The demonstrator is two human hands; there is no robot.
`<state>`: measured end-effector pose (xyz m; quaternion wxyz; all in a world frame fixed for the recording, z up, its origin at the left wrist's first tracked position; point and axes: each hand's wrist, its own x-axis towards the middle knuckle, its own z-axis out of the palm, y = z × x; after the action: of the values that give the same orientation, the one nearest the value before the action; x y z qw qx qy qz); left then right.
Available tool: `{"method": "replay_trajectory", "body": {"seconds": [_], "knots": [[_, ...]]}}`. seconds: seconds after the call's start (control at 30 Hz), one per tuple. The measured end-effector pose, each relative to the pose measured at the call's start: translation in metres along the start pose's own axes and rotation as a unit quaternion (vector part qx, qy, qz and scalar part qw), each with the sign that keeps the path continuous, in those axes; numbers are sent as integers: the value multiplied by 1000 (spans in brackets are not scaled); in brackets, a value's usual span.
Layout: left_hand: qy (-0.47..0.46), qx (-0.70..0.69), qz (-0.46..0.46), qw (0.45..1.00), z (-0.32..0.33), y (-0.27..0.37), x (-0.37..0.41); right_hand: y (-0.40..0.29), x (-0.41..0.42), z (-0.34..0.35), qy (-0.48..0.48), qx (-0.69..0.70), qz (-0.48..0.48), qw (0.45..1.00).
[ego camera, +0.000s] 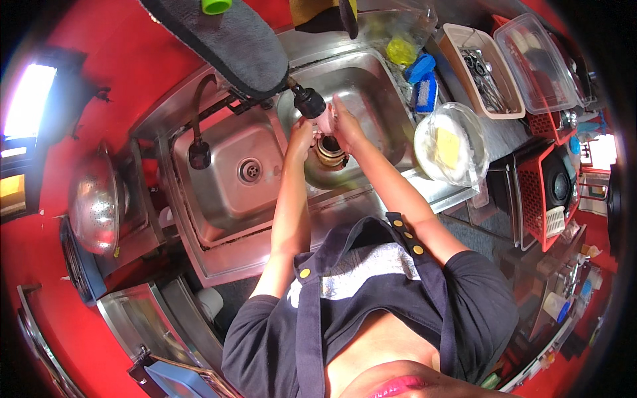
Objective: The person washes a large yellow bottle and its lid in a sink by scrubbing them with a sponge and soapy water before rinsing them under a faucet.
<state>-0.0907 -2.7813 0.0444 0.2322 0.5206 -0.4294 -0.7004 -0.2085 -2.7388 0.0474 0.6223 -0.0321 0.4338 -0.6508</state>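
Note:
My left hand [301, 135] and my right hand [347, 125] are close together over the right basin [371, 82] of a stainless steel double sink. Between them, under the black tap nozzle [309, 103], is a pale pinkish patch that looks like running water. Several fingers of the left hand curl inward. The right hand is raised on the other side of the nozzle's outlet. Whether either hand grips anything is hidden. Just below the hands, round metal vessels [330, 158] sit in the basin.
The left basin [224, 209] has a drain [250, 170] and a second tap [200, 154]. At right are blue scrub brushes [425, 92], a plastic-covered bowl [423, 149] with a yellow sponge [448, 148], a cutlery tub [458, 37] and a red basket [532, 204]. A metal colander [94, 199] stands left.

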Motion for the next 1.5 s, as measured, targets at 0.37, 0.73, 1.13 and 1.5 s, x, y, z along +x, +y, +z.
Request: {"method": "replay_trajectory", "body": {"seconds": [0.37, 0.73, 1.13, 1.5], "knots": [[-70, -118, 68, 988, -9, -6, -23, 6, -22, 3, -78, -226, -129, 962], [-78, -277, 83, 954, 31, -8, -34, -26, -35, -19, -52, -201, -138, 968], [-58, -129, 164, 976, 5, -9, -35, -48, -38, -15, -214, -324, -68, 919], [-42, -148, 74, 985, -12, -5, -36, -32, -38, -18, -190, -169, -79, 964]]}}
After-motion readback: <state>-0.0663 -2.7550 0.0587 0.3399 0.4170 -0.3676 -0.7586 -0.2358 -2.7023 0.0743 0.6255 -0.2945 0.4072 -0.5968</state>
